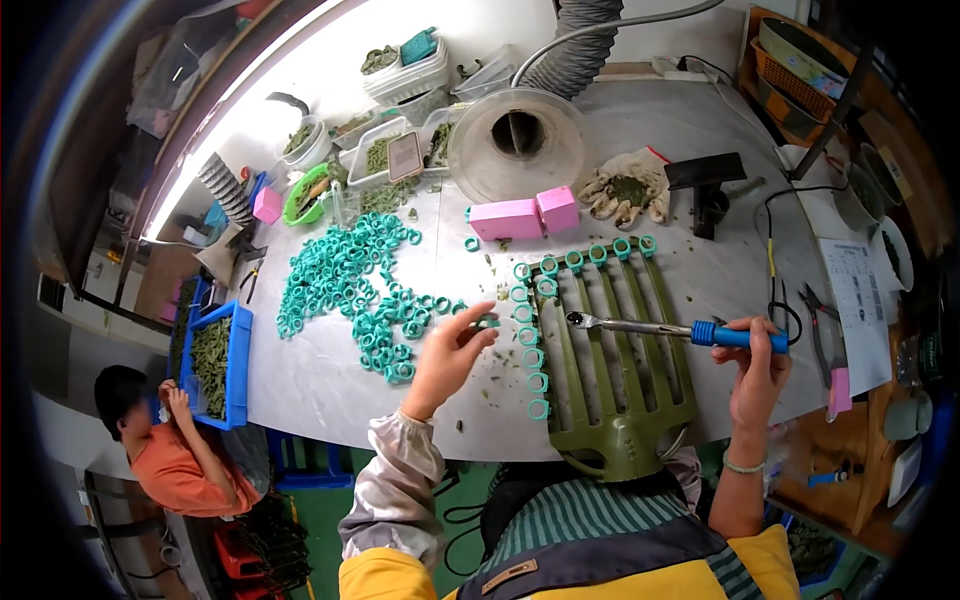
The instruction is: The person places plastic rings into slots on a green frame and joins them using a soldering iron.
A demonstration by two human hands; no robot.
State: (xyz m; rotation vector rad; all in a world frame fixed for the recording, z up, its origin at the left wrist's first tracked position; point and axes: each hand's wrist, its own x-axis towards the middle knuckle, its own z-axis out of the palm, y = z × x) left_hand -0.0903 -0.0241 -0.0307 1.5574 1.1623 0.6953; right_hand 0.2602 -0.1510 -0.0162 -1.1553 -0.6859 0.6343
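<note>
My left hand (448, 362) is closed in a pinch, with a small teal ring (487, 322) at its fingertips, partly hidden. My right hand (757, 373) grips the blue handle of a soldering iron (650, 327). Its metal shaft points left over a dark green comb-shaped frame (622, 430), whose long bars run away from me. Teal rings (533, 358) line the frame's left bar and its far ends. Left of my left hand spreads a large pile of loose teal rings (345, 270).
Two pink blocks (505, 219) stand beyond the frame, near a clear cone hood (475, 150). A stained glove (630, 185) and black stand (706, 190) lie farther right. Pliers (815, 330) rest by a paper sheet (855, 300). At far left, another person (190, 455) sits by a blue crate (238, 370).
</note>
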